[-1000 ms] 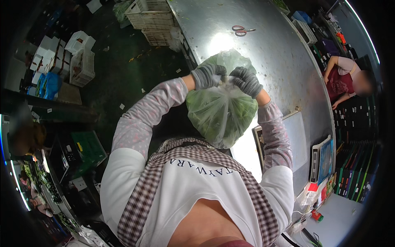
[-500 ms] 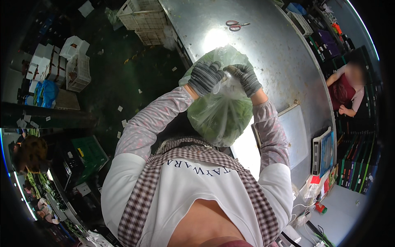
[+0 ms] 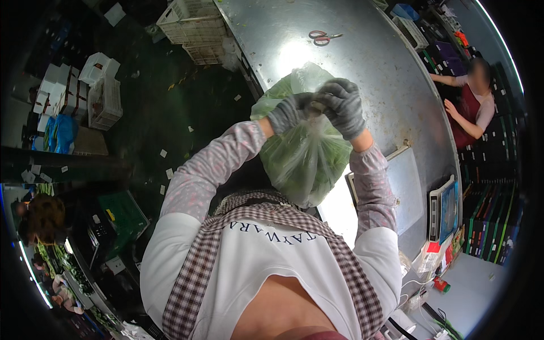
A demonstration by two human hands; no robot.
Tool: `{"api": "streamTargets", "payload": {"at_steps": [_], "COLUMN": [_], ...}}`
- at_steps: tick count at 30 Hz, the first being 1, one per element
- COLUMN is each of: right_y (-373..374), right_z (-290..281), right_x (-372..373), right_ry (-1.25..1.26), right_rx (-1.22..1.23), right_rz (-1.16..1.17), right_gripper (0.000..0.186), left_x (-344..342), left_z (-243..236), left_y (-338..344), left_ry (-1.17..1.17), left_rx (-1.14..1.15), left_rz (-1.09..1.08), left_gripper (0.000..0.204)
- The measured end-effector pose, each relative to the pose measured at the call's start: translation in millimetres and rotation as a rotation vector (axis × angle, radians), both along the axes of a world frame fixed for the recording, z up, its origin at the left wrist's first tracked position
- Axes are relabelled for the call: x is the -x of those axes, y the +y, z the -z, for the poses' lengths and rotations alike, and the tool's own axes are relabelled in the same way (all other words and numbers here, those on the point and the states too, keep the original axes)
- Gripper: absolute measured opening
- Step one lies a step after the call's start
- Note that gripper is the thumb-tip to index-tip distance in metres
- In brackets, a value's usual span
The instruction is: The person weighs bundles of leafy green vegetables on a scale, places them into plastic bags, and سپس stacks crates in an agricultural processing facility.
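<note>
A clear plastic bag point(image 3: 306, 161) full of leafy greens is in front of my chest, its gathered neck between my two gloved hands. My left hand point(image 3: 286, 114), in a striped grey glove, is closed on the bag's neck from the left. From the right, my right hand point(image 3: 342, 107) bends over the same bunched plastic with its fingers pinched together. Whether a tie or strip is between the fingertips I cannot make out. Above the hands, the loose top of the bag spreads over the metal table point(image 3: 385, 73).
Red-handled scissors point(image 3: 322, 38) lie on the table's far part. A flat pale panel point(image 3: 403, 181) and a blue-screened device point(image 3: 449, 209) are at right. Crates point(image 3: 192, 25) stand left of the table; a co-worker point(image 3: 473, 107) is across it at right.
My right hand has turned over the bag's neck, its knuckles now higher. My left hand has rotated inward, and the bag sags slightly lower. The co-worker has reached toward the table.
</note>
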State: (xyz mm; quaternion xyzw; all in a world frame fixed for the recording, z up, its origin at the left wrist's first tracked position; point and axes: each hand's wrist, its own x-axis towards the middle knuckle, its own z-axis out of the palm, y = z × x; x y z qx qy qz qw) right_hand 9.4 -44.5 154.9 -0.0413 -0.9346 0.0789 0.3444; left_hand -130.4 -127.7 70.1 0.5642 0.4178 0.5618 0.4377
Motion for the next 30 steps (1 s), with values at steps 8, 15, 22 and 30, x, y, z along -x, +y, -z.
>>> {"api": "streamTargets", "payload": {"at_steps": [8, 15, 22, 30], "right_y": [25, -3, 9, 1], "right_z": [45, 32, 49, 68], "right_x": [-16, -21, -2, -8], "right_ry": [-0.234, -0.099, -0.239, 0.012], "right_rx": [0.757, 1.111, 0.893, 1.333], "right_rz": [-0.010, 0.013, 0.094, -0.087], "right_gripper": [0.017, 0.020, 0.014, 0.017], "left_x": [12, 10, 20, 8], "left_z": [31, 4, 22, 19], "left_y": [8, -4, -4, -12], "left_ry": [-0.346, -0.446, -0.710, -0.087], "left_rx": [0.215, 0.468, 0.237, -0.014], "left_rz": [0.156, 0.022, 0.155, -0.236], "left_gripper": [0.027, 0.028, 0.018, 0.015]}}
